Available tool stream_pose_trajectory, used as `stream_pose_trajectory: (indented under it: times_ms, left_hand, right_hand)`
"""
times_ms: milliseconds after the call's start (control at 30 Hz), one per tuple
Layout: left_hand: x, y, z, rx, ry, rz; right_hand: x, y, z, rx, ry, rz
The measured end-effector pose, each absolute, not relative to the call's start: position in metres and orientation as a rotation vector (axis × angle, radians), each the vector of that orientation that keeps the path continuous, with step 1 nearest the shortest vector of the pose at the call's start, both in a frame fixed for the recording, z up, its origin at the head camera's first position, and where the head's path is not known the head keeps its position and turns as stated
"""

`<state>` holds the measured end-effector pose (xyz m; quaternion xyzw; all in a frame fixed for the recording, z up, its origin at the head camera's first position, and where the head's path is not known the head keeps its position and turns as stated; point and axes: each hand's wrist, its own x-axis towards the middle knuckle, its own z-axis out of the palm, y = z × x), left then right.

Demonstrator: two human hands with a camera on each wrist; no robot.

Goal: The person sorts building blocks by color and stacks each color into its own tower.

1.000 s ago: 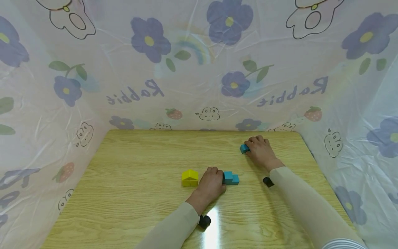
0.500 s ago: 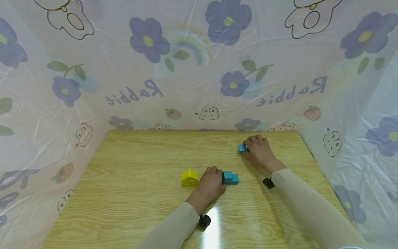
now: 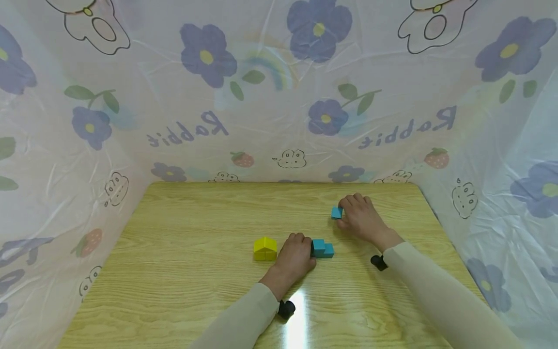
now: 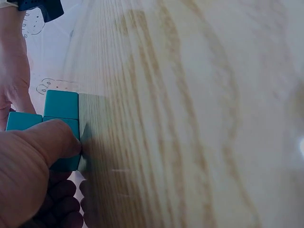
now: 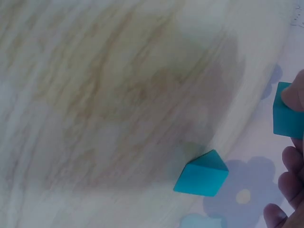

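Note:
My left hand (image 3: 295, 254) grips the left end of a small group of blue blocks (image 3: 319, 247) near the middle of the table. In the left wrist view its thumb lies across the near face of a blue block (image 4: 65, 163), with other blue blocks touching it. Further back and to the right, my right hand (image 3: 362, 218) holds a single blue block (image 3: 336, 213) between thumb and fingers. The right wrist view shows that block (image 5: 286, 118) at the edge, above the tabletop. A blue triangular block (image 5: 202, 176) rests on the table near it; the head view does not show it.
Left of my left hand stands a yellow group of blocks (image 3: 265, 248) with a peaked top. The wooden table (image 3: 187, 271) is enclosed at the back and sides by a patterned cloth (image 3: 261, 111). A black wrist camera (image 3: 286, 309) sits under the left sleeve.
My right hand has moved a little left and toward me, carrying its blue block. The left hand and the blocks at it stay in place.

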<state>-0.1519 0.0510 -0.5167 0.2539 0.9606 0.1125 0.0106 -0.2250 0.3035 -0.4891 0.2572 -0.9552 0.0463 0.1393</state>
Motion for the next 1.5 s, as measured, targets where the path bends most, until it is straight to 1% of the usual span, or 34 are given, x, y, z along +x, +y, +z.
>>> stream_pose_trajectory:
  times_ms: [300, 500, 733, 1000, 1500]
  left_hand:
    - [-0.152, 0.052, -0.519, 0.798, 2.993, 0.367]
    - [-0.152, 0.051, -0.518, 0.805, 2.998, 0.376]
    - [-0.152, 0.051, -0.518, 0.794, 2.991, 0.390]
    - [-0.152, 0.051, -0.519, 0.793, 2.998, 0.417]
    - [-0.150, 0.051, -0.517, 0.794, 2.988, 0.462]
  right_hand:
    - [-0.213, 0.302, -0.492, 0.795, -2.710, 0.112]
    - [-0.199, 0.298, -0.486, 0.826, -2.715, 0.120]
    - [-0.183, 0.294, -0.478, 0.891, -2.733, 0.204]
    - [-0.168, 0.288, -0.480, 0.977, -2.726, 0.272]
    - [-0.160, 0.282, -0.487, 1.056, -2.666, 0.271]
